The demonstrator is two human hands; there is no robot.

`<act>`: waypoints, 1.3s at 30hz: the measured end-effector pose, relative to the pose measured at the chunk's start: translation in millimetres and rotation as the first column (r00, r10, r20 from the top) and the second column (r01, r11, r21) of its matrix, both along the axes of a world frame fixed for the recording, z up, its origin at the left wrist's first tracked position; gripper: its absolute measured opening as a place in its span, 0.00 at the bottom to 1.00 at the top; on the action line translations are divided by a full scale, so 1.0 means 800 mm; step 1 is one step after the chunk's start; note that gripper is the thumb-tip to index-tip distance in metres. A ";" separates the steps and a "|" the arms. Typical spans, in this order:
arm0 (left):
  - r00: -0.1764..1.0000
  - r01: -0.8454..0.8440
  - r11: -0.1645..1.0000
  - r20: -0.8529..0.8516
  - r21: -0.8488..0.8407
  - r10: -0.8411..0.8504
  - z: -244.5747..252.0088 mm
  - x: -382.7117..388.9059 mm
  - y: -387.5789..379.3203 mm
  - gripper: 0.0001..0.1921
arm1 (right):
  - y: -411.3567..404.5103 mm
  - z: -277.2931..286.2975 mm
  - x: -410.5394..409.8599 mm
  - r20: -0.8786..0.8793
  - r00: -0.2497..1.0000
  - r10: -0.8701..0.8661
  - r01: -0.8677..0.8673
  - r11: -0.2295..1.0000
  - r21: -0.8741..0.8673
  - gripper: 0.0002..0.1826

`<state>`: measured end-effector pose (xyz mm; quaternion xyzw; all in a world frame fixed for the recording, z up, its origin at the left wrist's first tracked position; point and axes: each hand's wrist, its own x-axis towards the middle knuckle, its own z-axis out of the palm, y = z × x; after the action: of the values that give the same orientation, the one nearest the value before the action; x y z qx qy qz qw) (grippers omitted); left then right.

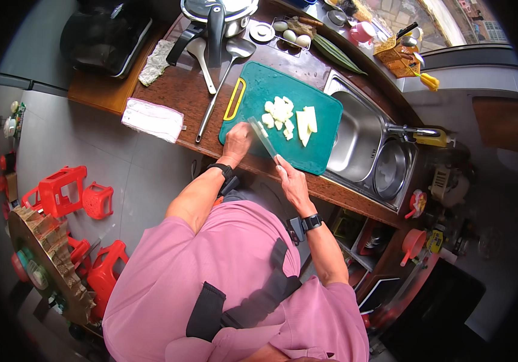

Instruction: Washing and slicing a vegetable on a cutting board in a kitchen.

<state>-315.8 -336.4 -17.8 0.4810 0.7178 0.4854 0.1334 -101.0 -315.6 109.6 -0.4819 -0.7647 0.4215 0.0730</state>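
On the counter lies a green cutting board point(245, 90) with a yellow handle point(234, 99). My right hand point(291, 181) grips a knife point(263, 138), its blade angled over the board's near left part. Just left of the blade, my left hand point(237, 139) rests at the board's near edge with its fingers curled. Whether anything is under those fingers is hidden. A small pale piece point(262, 129) is beside the blade. Pale, peeled vegetable chunks point(280, 111) form a loose pile mid-board, and longer pale strips point(304, 124) lie to their right.
Right of the board is a steel sink point(354, 131) with a faucet point(412, 130) and a metal basin point(392, 169). Leftward lie a spatula point(216, 97), a ladle point(202, 63) and a folded cloth point(152, 120). Behind stand a pressure cooker point(236, 25), a rack of eggs point(289, 36) and a ridged green gourd point(338, 54).
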 end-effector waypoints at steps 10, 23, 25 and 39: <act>1.000 -0.013 1.000 -0.001 0.007 0.013 0.014 0.003 0.004 0.06 | 0.000 0.006 -0.005 0.138 0.990 0.031 -0.029 0.999 -0.019 0.21; 0.908 -0.186 0.978 0.363 -0.094 0.208 0.041 -0.004 0.043 0.10 | 0.016 0.003 0.024 0.021 0.996 -0.088 0.078 0.952 0.296 0.23; 0.952 -0.179 0.984 0.252 0.008 0.171 0.064 -0.017 0.048 0.11 | 0.015 0.015 0.042 0.164 0.984 -0.067 -0.001 0.924 0.383 0.23; 0.576 0.645 0.599 -0.212 -0.475 -0.789 0.124 -0.014 0.114 0.24 | -0.029 0.032 0.111 0.393 0.916 -0.081 -0.163 0.820 0.548 0.23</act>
<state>-327.3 -245.0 81.1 0.7904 0.5391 0.1427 0.2534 -11.9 -338.4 134.9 -0.4963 -0.8642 0.0676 0.0469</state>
